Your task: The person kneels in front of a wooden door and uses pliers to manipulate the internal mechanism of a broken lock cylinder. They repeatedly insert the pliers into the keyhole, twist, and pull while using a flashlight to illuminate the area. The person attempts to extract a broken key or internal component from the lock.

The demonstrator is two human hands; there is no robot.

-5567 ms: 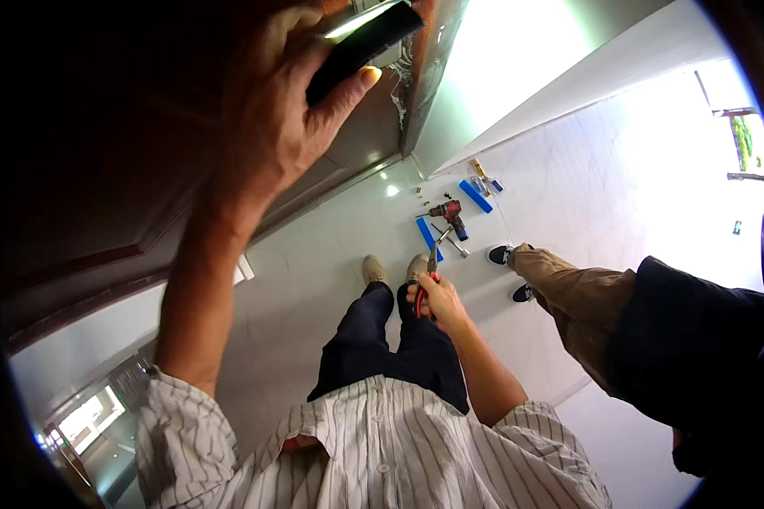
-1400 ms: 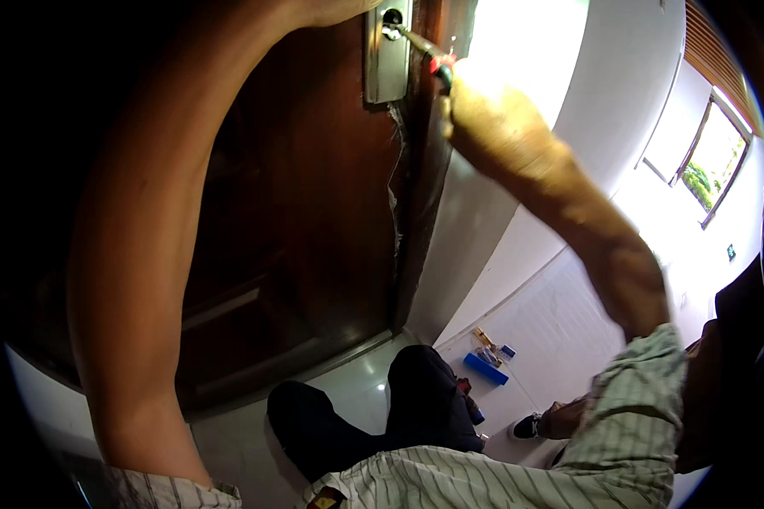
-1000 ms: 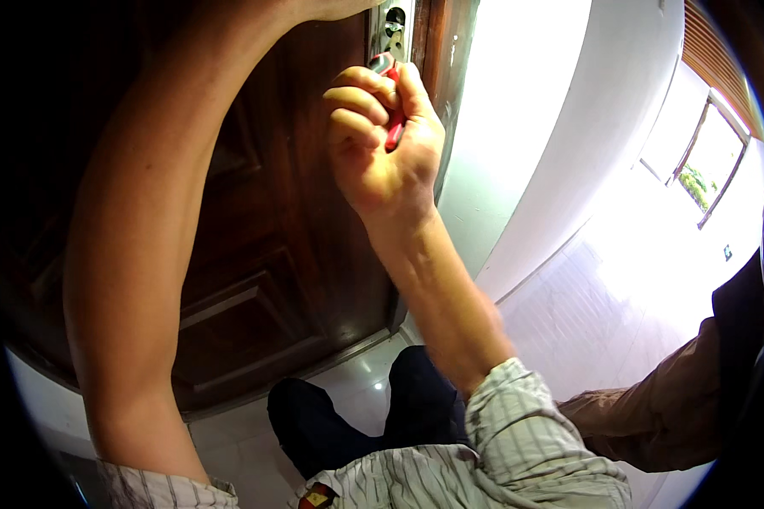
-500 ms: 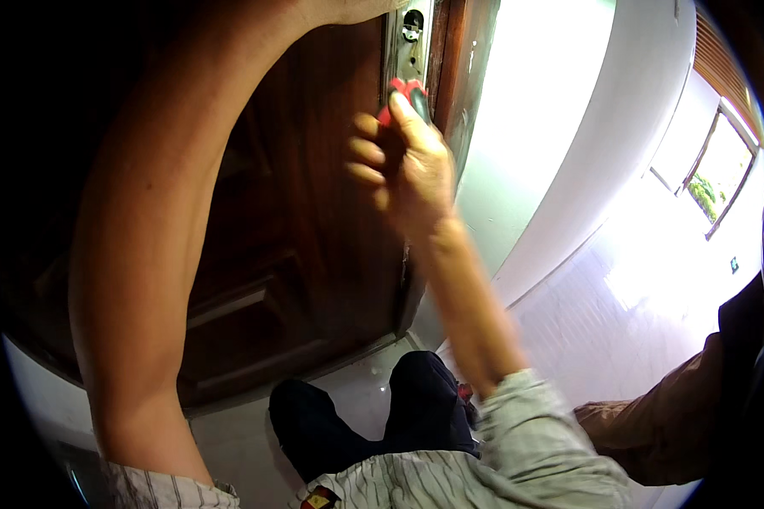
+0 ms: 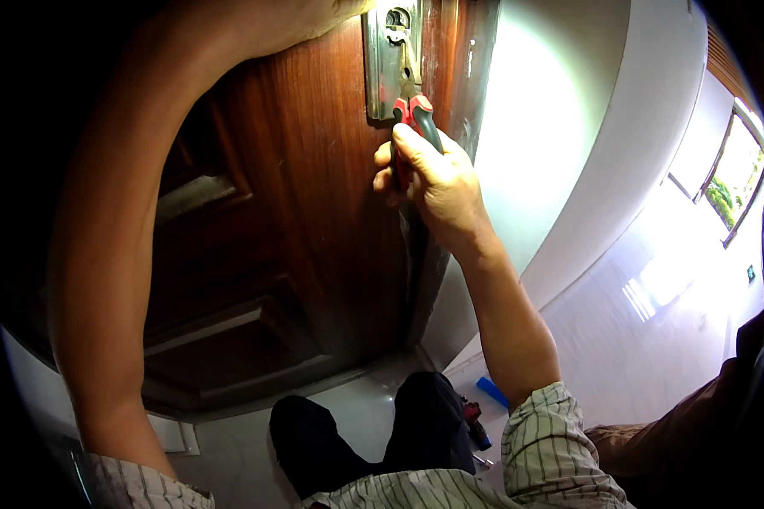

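Note:
My right hand (image 5: 440,174) is closed around a pair of pliers (image 5: 429,127) with red and black handles. Their jaws point up and lie over the lower part of a metal lock plate (image 5: 382,85) on the brown wooden door (image 5: 306,144). What the jaws grip, if anything, is too small to tell. A round lock opening (image 5: 396,19) shows above them in the plate. My left arm reaches up along the left side. The left hand (image 5: 310,21) is at the top edge beside the plate, its fingers hidden in glare or beyond the picture.
To the right of the door stand its frame (image 5: 463,76) and a pale curved wall (image 5: 560,110). By my knee, a red and dark power tool (image 5: 475,424) and a blue object (image 5: 491,390) lie on the shiny floor (image 5: 607,339). Another person's brown-clothed leg (image 5: 654,437) is at lower right.
My right hand, blurred before, is now steadier and a little lower right, with the pliers' jaws visible at the plate. The view has shifted, and the door and plate are more brightly lit.

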